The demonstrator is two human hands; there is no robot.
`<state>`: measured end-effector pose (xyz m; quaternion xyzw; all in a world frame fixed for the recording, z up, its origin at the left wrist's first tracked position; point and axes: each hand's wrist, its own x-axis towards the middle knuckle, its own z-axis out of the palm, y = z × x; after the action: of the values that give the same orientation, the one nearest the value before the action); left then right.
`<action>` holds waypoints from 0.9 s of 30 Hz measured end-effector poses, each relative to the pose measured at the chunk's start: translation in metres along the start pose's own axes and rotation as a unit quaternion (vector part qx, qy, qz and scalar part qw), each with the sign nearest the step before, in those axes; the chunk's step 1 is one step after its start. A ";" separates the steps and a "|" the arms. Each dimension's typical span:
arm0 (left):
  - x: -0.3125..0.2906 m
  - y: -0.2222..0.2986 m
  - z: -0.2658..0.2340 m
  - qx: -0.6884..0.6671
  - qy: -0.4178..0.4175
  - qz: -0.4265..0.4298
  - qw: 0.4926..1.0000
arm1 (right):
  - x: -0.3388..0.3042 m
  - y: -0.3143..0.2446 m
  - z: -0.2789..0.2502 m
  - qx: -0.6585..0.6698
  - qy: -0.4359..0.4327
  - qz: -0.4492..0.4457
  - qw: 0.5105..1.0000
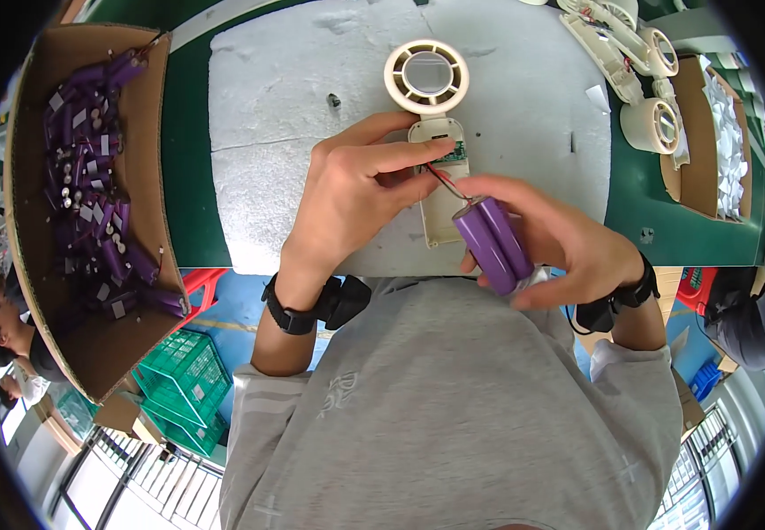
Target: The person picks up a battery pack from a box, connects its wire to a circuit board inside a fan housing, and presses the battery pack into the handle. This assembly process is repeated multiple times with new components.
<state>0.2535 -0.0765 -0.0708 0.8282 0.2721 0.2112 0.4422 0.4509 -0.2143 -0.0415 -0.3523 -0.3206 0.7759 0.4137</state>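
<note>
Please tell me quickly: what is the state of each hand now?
Left hand: fingers at the wires by the circuit board; whether closed on them cannot be told.
Right hand: closed, holding the purple battery pack.

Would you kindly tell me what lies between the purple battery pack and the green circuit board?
In the head view, thin red and dark wires lead from the battery pack toward the circuit board, with the left hand at the board end.

Bright overall, fisheye-bent edges, black corners, far margins seemingly soft
</note>
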 end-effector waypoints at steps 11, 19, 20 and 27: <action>-0.005 0.000 -0.004 0.047 0.023 0.075 0.996 | 0.008 -0.003 0.007 -0.457 0.087 -0.115 0.878; -0.001 -0.006 -0.015 0.056 -0.057 0.066 0.995 | 0.030 0.027 0.020 -0.524 0.184 -0.176 0.813; 0.000 -0.007 -0.015 0.058 -0.050 0.093 0.993 | 0.031 0.028 0.022 -0.524 0.183 -0.175 0.813; 0.001 -0.010 -0.016 0.054 -0.038 0.147 0.987 | 0.029 0.042 0.038 -0.528 0.268 -0.209 0.778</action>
<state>0.2425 -0.0612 -0.0710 0.8890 0.1413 0.2279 0.3712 0.3911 -0.2162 -0.0616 -0.6335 -0.6219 0.2535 0.3842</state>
